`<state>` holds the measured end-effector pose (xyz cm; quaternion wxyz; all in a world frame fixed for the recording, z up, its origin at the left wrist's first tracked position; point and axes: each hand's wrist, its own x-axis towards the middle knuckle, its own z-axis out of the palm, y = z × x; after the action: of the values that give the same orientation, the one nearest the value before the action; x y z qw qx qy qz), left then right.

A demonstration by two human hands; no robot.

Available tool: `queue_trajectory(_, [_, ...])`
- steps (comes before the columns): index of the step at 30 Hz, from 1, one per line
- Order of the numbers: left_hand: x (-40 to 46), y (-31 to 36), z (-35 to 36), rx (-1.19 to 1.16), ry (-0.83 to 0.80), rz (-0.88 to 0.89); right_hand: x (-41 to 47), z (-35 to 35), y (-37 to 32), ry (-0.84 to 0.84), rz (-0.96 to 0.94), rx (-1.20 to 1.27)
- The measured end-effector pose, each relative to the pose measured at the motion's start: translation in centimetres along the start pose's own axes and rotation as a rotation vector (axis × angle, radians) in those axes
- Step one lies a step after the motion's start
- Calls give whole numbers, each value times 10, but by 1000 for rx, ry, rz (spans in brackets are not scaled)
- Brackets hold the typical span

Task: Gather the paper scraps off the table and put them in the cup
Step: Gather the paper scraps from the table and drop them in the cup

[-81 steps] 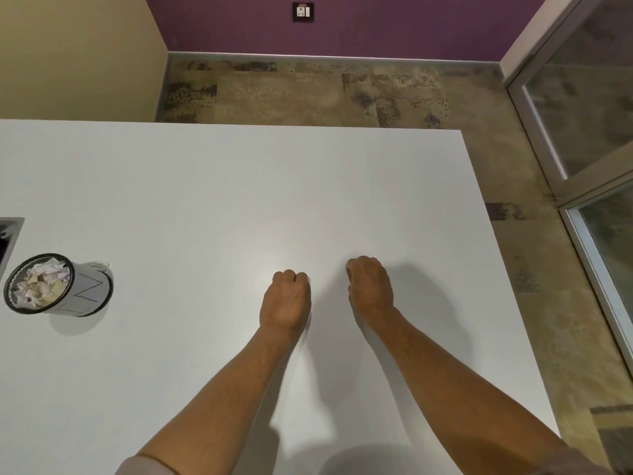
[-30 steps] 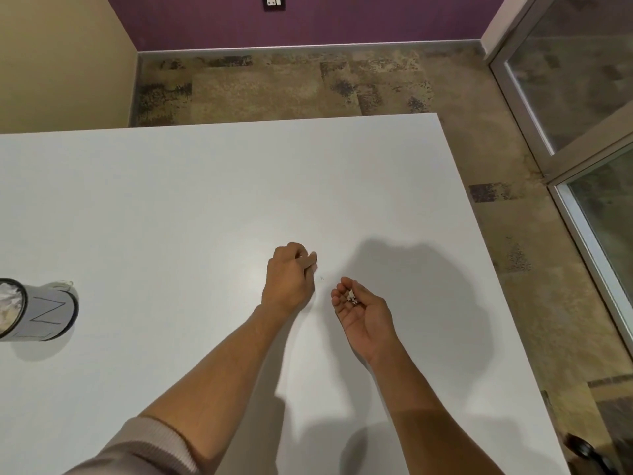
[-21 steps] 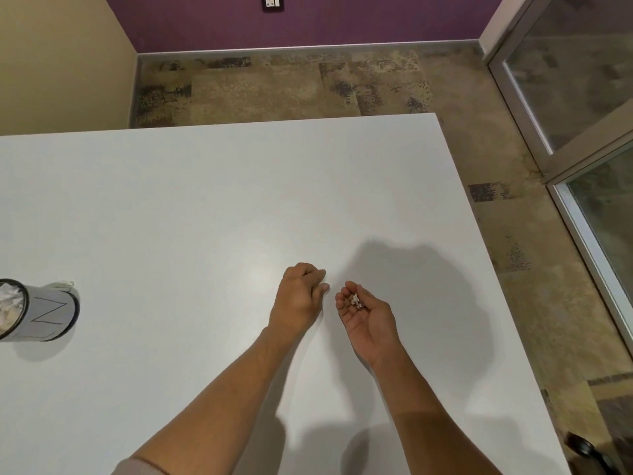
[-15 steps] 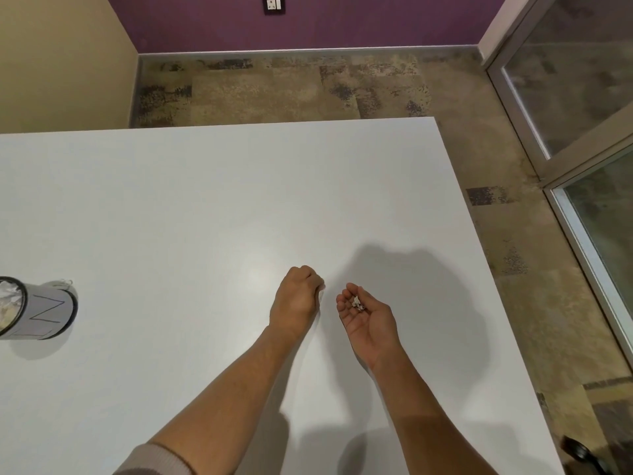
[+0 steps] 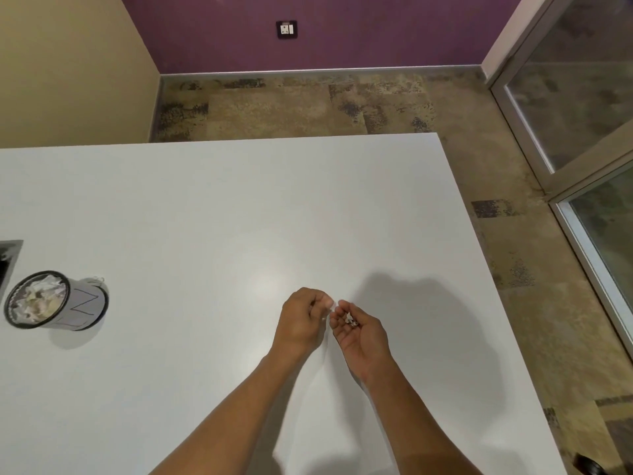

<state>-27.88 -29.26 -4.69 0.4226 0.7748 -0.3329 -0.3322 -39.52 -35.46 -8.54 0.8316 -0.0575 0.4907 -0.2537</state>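
My right hand (image 5: 361, 332) is cupped palm up over the white table (image 5: 222, 207), with a few small paper scraps (image 5: 350, 318) lying in it. My left hand (image 5: 303, 320) sits just to its left, fingers curled with the fingertips pinched together right beside the cupped palm; whether a scrap is pinched there is too small to tell. The cup (image 5: 80, 306), grey with a black rim, stands far to the left near the table's left side and is filled with crumpled paper.
A dark rectangular object (image 5: 8, 260) is cut off by the left edge behind the cup. The table's right edge runs close to my right arm, with patterned floor (image 5: 513, 269) and glass doors (image 5: 582, 97) beyond.
My right hand has turned palm up holding scraps. My left hand has edged right until its pinched fingertips meet the cupped palm. The view has shifted, bringing the whole cup into sight.
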Motion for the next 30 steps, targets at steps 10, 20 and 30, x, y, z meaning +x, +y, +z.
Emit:
queue_trajectory(10, [-62,-6,-37,251,81,305,-56,49,48,-67,36,-84])
queue_trajectory(20, [-111,-28,-90,189,222,176,-87,77,106,-169,87,-142])
queue_trajectory(30, [-136,-92,-170,200,413,84,-90,116,160,-164,104,-215])
